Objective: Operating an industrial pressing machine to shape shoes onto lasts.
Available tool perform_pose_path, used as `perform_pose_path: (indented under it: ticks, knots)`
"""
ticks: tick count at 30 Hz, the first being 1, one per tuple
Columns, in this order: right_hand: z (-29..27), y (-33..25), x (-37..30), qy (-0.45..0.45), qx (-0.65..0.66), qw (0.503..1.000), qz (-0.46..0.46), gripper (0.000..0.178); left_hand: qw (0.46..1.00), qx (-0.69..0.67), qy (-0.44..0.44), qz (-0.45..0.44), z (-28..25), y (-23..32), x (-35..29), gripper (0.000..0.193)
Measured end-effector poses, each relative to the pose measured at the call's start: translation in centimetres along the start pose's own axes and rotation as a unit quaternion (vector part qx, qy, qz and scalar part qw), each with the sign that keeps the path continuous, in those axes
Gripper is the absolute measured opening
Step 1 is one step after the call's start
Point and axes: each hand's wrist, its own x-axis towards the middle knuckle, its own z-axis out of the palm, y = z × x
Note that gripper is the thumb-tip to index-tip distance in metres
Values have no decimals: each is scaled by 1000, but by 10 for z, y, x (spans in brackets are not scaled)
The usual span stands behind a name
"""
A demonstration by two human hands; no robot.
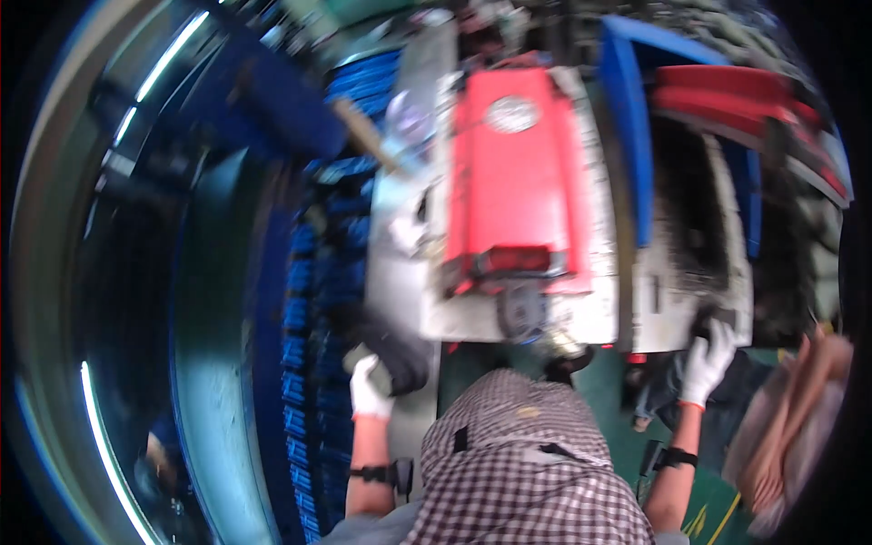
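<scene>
My left hand [371,389], in a white glove, is closed on a dark elongated object [400,350] with a grey-green end, beside the metal ledge; blur hides its kind. My right hand [708,363], also white-gloved, reaches the near edge of a worn white board [668,318]. Its fingers are bent at a small dark piece [718,318] that I cannot make out. Between my hands, farther off, a red moulded panel [518,182] with a round pale label lies on another white board [595,272]. A dark grey rounded part [522,312] sits at the panel's near end.
A blue frame-like bin [631,136] stands right of the red panel, with another red part [722,95] over it. Blue slatted racking [304,363] and a metal ledge [395,272] run along the left. Another person's bare arms [799,418] are at the right.
</scene>
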Motion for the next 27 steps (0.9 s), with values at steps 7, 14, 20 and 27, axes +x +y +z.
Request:
perform_pose_path:
  ticks: [7,14,20,27]
  knots:
    - [13,39,-1,-36,-62,997,33,45,993,-2,117,0,-82,19,52,31]
    - [3,36,0,-53,-85,995,22,47,975,97,187,70,-114,84,167,21]
    - [2,35,-1,-59,-60,995,58,47,883,332,267,198,-99,121,263,80]
    - [8,35,2,-58,-67,995,35,47,782,517,293,188,-106,106,274,100]
